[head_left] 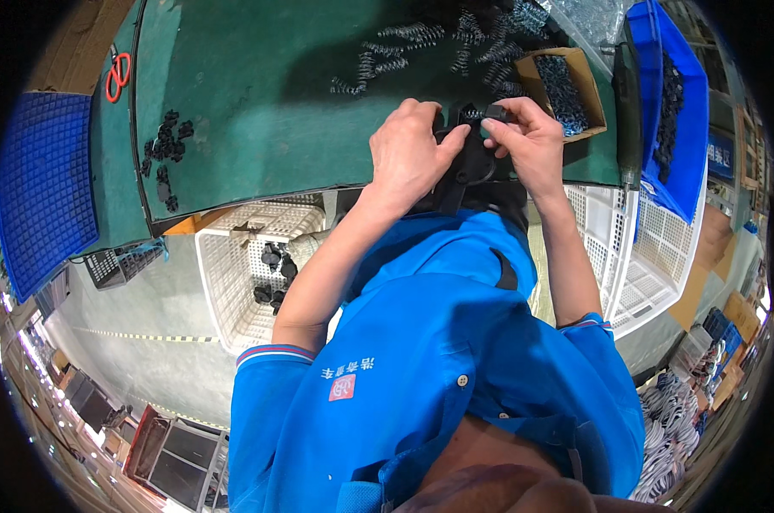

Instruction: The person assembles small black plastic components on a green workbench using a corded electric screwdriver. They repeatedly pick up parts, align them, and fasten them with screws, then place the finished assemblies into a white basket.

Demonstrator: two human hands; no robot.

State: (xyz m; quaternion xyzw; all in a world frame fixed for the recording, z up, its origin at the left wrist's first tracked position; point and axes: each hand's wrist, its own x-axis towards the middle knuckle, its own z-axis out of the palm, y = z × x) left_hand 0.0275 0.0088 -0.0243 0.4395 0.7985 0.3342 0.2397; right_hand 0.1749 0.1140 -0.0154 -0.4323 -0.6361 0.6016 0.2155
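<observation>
A black plastic part (472, 164) stands at the near edge of the green table, in front of my body. My left hand (408, 152) is closed round its left side, thumb pressed near its top. A short metal spring (473, 114) lies across the top of that part. At the spring's right end is a small black piece (496, 112), pinched between the thumb and fingers of my right hand (531, 141). The fingers partly hide where the spring meets the black part. Several loose coil springs (414, 34) lie farther back on the table.
A cardboard box (594, 94) of small dark metal pieces stands right of my hands, beside a blue bin (693, 128). Small black parts (169, 145) and red-handled scissors (118, 77) lie left. White crates (220, 274) flank me below the table; the left one holds black parts.
</observation>
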